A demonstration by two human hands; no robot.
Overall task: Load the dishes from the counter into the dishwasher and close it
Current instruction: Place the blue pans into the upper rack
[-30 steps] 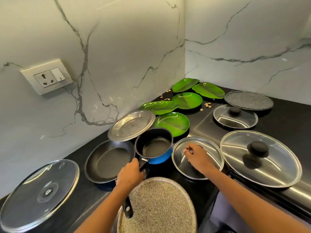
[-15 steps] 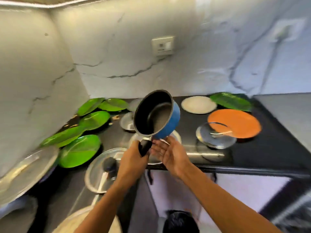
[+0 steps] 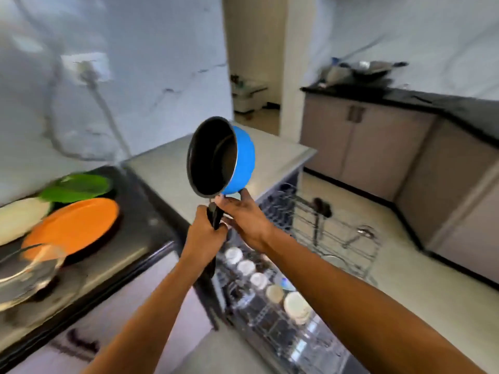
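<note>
A blue saucepan (image 3: 244,163) with a black inside is held up in the air, tilted on its side with its mouth facing left. My left hand (image 3: 206,233) grips its black handle from below. My right hand (image 3: 243,220) holds the pan where the handle meets the body, thumb up against the blue wall. Below and to the right the dishwasher stands open, its wire rack (image 3: 334,233) pulled out with a ladle and utensils in it. A lower rack (image 3: 270,300) holds several white cups and bowls.
On the black counter (image 3: 145,220) at left lie an orange plate (image 3: 73,228), a green leaf-shaped plate (image 3: 78,187), a white plate (image 3: 19,220) and a glass lid (image 3: 29,271). A grey worktop (image 3: 272,152) sits over the dishwasher. Cabinets (image 3: 361,147) line the far right.
I have turned right from the counter corner toward the dishwasher. The saucepan has left the counter and risen. My right hand left the glass lid and now holds the pan.
</note>
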